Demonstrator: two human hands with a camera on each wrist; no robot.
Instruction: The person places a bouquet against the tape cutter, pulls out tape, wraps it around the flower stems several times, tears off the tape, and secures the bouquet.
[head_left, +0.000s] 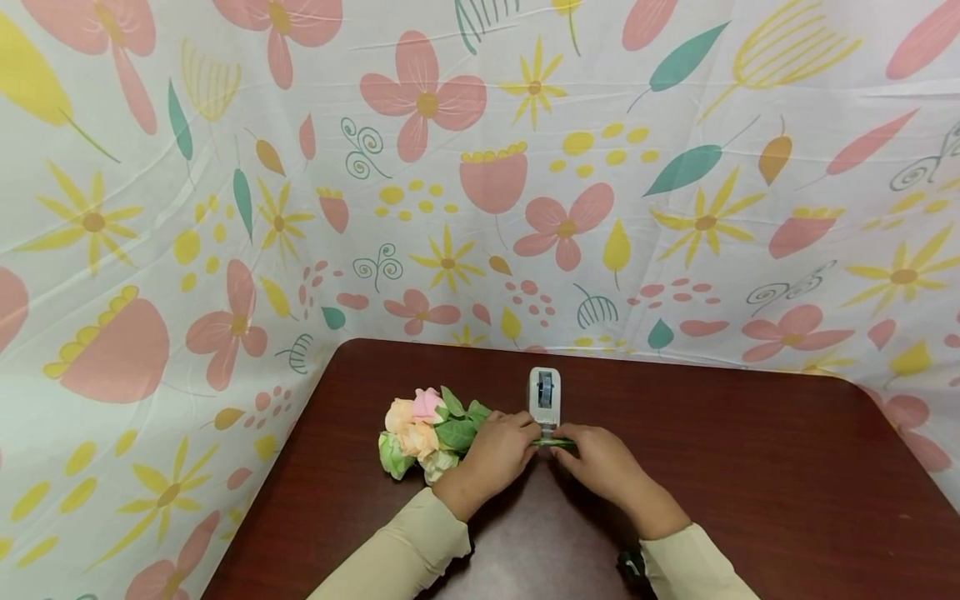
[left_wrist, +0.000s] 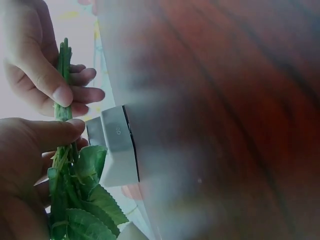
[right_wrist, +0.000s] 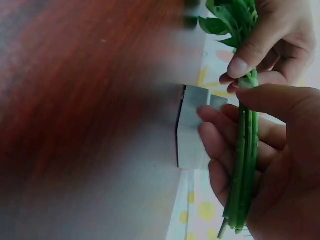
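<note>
Flowers (head_left: pixel 417 439) in pink, peach, pale green and cream; leaves (head_left: pixel 456 433) and stems (right_wrist: pixel 244 165) green; dispenser (head_left: pixel 545 414) white, its tape (head_left: pixel 546 390) bluish; surface (head_left: pixel 750 467) dark red-brown with streaked grain; cloth (head_left: pixel 540 158) white, printed with pink, yellow, teal and ochre blossoms and dots; sleeves (head_left: pixel 405 546) cream.

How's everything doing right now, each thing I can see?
Pink, peach, pale-green flowers: bunched, pointing sideways
Slim green stems: bundled, held
White plastic tape dispenser: upright, roll inside
Bare left hand: pinching the stems
Bare right hand: pinching the stems
White flower-patterned cloth: hanging, creased
</note>
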